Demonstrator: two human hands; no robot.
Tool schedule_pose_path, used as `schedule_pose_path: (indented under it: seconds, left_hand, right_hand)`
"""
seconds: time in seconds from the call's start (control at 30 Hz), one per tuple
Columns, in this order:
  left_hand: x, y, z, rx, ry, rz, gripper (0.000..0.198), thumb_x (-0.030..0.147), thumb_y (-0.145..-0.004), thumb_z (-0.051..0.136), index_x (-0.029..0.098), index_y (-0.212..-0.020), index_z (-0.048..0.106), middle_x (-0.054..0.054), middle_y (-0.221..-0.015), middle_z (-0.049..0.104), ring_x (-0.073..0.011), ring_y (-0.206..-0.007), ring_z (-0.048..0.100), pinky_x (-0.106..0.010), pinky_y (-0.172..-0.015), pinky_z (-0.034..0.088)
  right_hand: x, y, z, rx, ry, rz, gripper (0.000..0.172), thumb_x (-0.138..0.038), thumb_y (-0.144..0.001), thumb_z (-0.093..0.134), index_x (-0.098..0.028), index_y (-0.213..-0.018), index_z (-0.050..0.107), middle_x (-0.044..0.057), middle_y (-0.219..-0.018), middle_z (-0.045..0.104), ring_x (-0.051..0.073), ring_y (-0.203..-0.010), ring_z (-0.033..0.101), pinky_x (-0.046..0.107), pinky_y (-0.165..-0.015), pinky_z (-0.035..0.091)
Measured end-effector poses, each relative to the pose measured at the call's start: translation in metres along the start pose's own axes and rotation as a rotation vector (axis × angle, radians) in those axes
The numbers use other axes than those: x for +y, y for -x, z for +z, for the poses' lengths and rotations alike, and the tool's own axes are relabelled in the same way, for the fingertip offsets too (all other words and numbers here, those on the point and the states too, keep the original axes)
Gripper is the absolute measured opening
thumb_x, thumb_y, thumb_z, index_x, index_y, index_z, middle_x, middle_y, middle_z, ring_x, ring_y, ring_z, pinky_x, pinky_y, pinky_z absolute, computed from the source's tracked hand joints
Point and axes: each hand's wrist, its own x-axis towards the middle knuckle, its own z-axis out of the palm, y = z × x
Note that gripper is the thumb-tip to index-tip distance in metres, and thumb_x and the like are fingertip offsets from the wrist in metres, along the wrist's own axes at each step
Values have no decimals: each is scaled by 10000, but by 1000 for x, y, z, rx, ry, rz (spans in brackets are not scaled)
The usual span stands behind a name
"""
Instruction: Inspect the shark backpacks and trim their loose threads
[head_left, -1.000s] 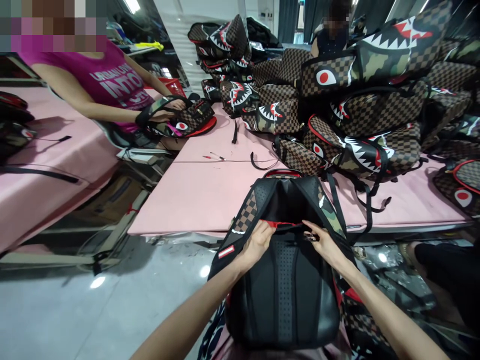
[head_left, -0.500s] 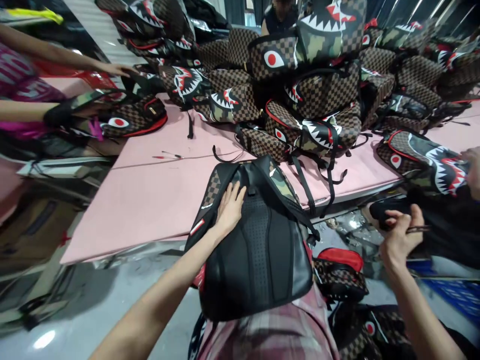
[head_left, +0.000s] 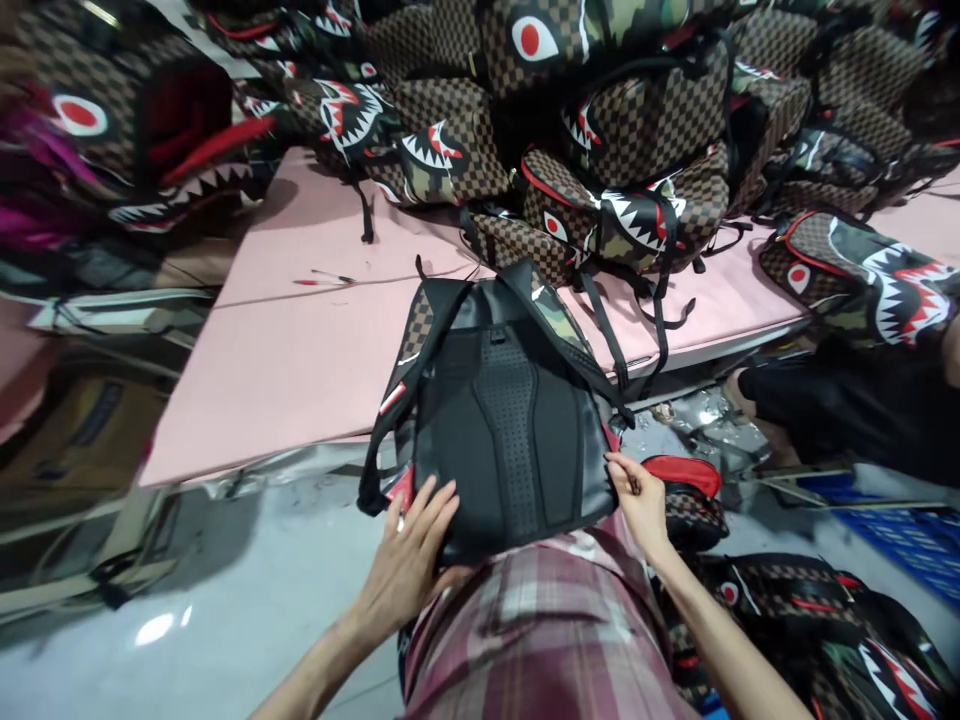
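A backpack lies back-up, its black padded panel facing me, its top on the edge of the pink table and its bottom on my plaid-clad lap. My left hand rests on its lower left corner, fingers spread flat on the black panel. My right hand is at the lower right corner, fingers curled and pinching the side edge; something small and dark shows between them. The black shoulder straps run down both sides of the pack.
A tall pile of brown checkered shark-mouth backpacks covers the far table. A thin red-handled tool lies on the pink top. More packs lie on the floor at right by a blue crate. At far left, another shark-mouth pack is held up.
My left hand slid from the pack's top down to its lower left corner. My right hand came back from the right and took the lower right edge. The view tilted downward.
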Motion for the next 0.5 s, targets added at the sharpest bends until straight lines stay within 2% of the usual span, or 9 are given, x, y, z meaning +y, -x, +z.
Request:
schedule_pose_path:
  seconds: [0.07,0.13,0.2,0.27,0.37,0.43,0.5]
  left_hand:
    - [4,-22,-2,-50,-3,18,725,544,-760,562,146,-1344,401,-184,-1369,436,-385,-1337,245,-588,-1030,235]
    - [9,-41,-7,-64,-2,53,716,577,-737,577,163,-1310,461,-151,-1383,429,-405,-1335,230,-566,-1012,292]
    - [14,-56,-12,-18,10,62,666,567,-765,556,170,-1295,484,-116,-1365,463,-388,-1324,270,-510,-982,371]
    - [17,-70,-18,60,38,33,586,520,-819,511,177,-1293,487,-88,-1330,508,-343,-1299,342,-460,-947,430]
    - [17,-99,-26,169,114,-16,473,449,-867,469,207,-1271,512,-53,-1257,576,-283,-1232,456,-412,-906,481]
    - [17,-126,-30,195,156,-62,431,448,-864,476,228,-1225,559,-46,-1206,612,-282,-1172,519,-414,-875,502]
    - [22,-154,-34,178,162,-115,394,454,-855,490,242,-1166,608,-47,-1157,641,-294,-1112,565,-423,-833,520]
  right_hand:
    - [-4,-19,2,37,-57,7,330,-427,-828,507,-182,-937,698,51,-822,707,182,-679,613,306,-673,483]
    - [-9,-39,1,73,-144,17,316,-426,-781,563,-175,-908,709,48,-815,701,177,-689,598,295,-663,471]
    - [-15,-59,-3,118,-225,33,332,-429,-751,589,-162,-911,704,29,-720,671,141,-592,547,261,-581,444]
    - [-20,-76,-16,195,-285,38,416,-459,-791,519,-142,-1025,654,-5,-623,603,91,-458,428,225,-468,373]
    - [-28,-91,-51,451,-423,7,528,-480,-836,432,-137,-1233,494,-44,-608,520,56,-391,264,198,-398,258]
    - [-36,-92,-80,664,-488,-60,553,-464,-832,456,-165,-1296,418,-47,-648,513,51,-402,242,194,-405,241]
    - [-45,-85,-99,841,-429,-130,511,-439,-848,442,-194,-1296,416,-33,-694,529,59,-422,281,199,-429,274]
